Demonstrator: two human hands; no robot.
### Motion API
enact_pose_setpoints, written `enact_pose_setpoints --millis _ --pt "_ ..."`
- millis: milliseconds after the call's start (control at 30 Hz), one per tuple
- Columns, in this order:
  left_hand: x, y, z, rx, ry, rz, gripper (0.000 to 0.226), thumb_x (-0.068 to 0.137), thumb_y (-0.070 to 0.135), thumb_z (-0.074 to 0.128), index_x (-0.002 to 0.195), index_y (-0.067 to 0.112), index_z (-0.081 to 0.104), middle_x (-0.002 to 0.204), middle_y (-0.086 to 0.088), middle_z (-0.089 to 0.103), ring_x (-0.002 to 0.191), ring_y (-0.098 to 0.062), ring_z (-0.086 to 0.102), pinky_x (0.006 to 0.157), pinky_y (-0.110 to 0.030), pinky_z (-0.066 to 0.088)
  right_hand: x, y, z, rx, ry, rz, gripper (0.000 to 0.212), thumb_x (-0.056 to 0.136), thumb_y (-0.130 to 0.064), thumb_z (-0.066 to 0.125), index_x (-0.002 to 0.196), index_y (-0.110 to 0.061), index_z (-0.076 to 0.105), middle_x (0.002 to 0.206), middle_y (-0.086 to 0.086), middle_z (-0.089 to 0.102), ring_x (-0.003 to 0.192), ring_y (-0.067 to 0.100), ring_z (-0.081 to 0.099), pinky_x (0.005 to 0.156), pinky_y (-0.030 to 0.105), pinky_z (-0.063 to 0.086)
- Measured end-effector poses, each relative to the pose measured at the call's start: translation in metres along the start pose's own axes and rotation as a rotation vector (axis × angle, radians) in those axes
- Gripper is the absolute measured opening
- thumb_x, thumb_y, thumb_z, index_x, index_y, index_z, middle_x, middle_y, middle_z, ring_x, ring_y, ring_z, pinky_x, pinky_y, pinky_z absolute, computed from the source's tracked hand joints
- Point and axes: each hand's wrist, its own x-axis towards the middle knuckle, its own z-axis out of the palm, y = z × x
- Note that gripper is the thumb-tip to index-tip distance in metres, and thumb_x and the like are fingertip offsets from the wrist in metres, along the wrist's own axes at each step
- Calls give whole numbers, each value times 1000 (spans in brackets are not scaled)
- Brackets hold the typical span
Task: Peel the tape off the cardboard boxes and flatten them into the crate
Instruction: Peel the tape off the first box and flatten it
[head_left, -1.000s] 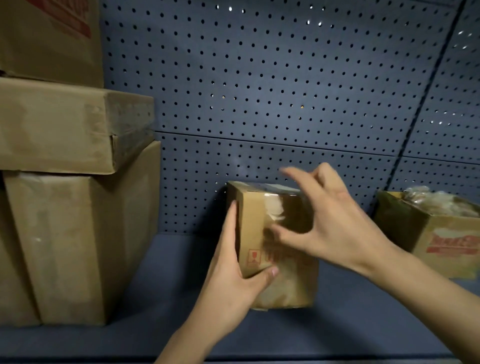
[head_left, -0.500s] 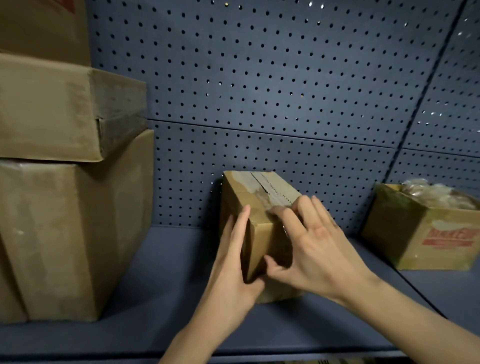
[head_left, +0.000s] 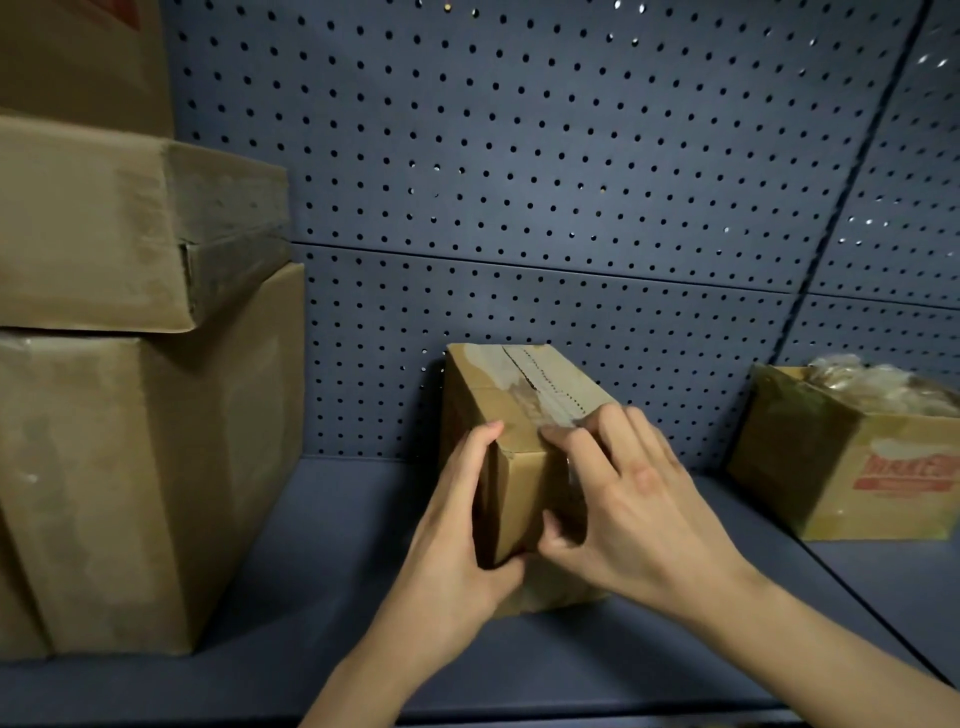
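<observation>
A small brown cardboard box (head_left: 514, 395) stands on the blue shelf (head_left: 322, 561), its top sealed with a strip of clear tape (head_left: 545, 384). My left hand (head_left: 457, 525) grips the box's near left corner, fingers up its left side and thumb on the front. My right hand (head_left: 628, 499) lies over the box's near right top edge, fingertips curled on the near end of the tape and thumb pressing the front face. No crate is in view.
Large stacked cardboard boxes (head_left: 119, 405) fill the shelf's left side. An open box with red print (head_left: 862, 467), holding crumpled plastic, sits at the right. A perforated blue panel (head_left: 545, 182) backs the shelf.
The box's top has come to face the camera. My right hand dropped from above the box onto its top edge and tape. My left hand shifted up along the near left corner.
</observation>
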Motion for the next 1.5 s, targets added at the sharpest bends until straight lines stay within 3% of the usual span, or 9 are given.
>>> enact_pose_setpoints --millis 333,767,1000,1167,1500 --pt "1 -2 -3 -24 -35 -5 109 74 5 82 151 50 20 155 12 37 142 -17 40 114 -47 36 -2 1 -1 -39 -34 -26 65 71 -50 62 122 -10 59 100 8 50 95 30 52 90 42 48" --pt "2 -5 -1 -13 -14 12 108 74 5 83 151 48 20 156 10 35 145 -15 35 115 -47 35 -1 -2 2 7 18 2 54 71 -42 56 118 -14 56 97 5 48 93 28 52 81 42 52" --pt "2 -5 -3 -24 -27 -1 112 72 3 84 151 50 20 157 13 33 145 -16 35 115 -49 35 -2 3 -2 -15 -36 -35 57 71 -35 54 123 -12 54 99 7 48 92 28 49 79 43 52" --pt "2 -4 -3 -22 -30 1 111 73 4 83 151 51 19 156 12 35 143 -17 38 113 -49 38 -2 7 -4 -26 -78 -59 68 75 -53 61 128 -11 57 100 5 48 93 26 48 80 39 50" --pt "2 -4 -3 -6 -31 -5 112 74 4 83 151 51 17 156 14 34 144 -15 36 113 -47 38 -1 5 1 -15 -26 -33 63 73 -48 59 124 -10 59 99 6 51 93 28 52 79 40 52"
